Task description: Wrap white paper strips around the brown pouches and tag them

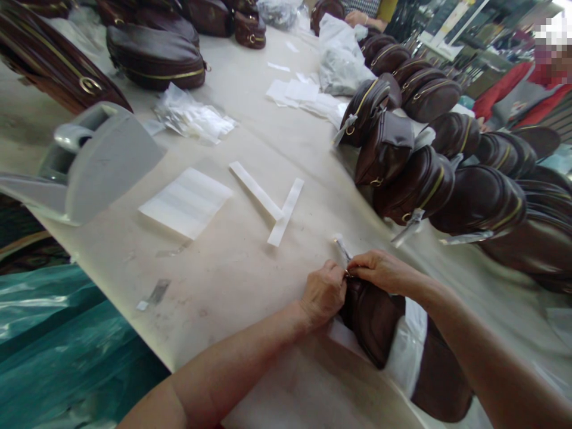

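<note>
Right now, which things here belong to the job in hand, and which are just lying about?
Likely in the job:
brown bag, its end at the fingers of the left hand and right hand
white wrapping across that bag

Seemingly just lying about:
two white strips
flat white sheet
clear plastic pile

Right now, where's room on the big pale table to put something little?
One bare patch lies between the two touching white paper strips and the bare left forearm; another between those strips and the shiny dark-brown leather bags on the right. It's crowded among those bags and at the left hand, right hand and white-banded brown leather bag.
</note>
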The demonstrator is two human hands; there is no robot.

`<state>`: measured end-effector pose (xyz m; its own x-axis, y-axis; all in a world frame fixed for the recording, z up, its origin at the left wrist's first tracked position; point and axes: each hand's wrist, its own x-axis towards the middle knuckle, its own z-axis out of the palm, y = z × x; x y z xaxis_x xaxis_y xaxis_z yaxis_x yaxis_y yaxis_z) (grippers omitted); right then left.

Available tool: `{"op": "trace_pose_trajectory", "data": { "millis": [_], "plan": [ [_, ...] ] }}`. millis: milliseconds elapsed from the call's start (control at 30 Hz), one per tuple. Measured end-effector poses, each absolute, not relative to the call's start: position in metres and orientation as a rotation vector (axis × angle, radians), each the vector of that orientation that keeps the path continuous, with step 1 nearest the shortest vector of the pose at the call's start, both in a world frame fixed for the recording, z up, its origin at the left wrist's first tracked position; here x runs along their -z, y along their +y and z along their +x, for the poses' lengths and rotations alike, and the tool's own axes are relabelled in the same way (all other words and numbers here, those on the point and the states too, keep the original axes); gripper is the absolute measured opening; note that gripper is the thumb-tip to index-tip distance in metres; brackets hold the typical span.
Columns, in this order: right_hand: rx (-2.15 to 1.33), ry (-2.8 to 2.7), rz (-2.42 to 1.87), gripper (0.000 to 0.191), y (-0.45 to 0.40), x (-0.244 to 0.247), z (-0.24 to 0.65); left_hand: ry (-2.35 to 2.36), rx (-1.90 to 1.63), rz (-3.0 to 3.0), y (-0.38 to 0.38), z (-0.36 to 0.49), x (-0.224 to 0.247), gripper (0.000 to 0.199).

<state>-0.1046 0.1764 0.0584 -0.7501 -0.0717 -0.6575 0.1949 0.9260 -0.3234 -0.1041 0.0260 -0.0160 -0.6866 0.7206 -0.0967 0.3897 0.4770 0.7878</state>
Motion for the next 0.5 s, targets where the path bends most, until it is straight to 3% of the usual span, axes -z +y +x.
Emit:
{"op": "trace_pose_trajectory", "data": {
  "millis": [500],
  "plan": [
    [0.456, 2.373, 0.106, 0.025, 0.1751, -0.0597, -0.1048, 2.352, -1.039, 0.947, 0.0280, -0.1044, 0.0220, 0.016]
  ]
}}
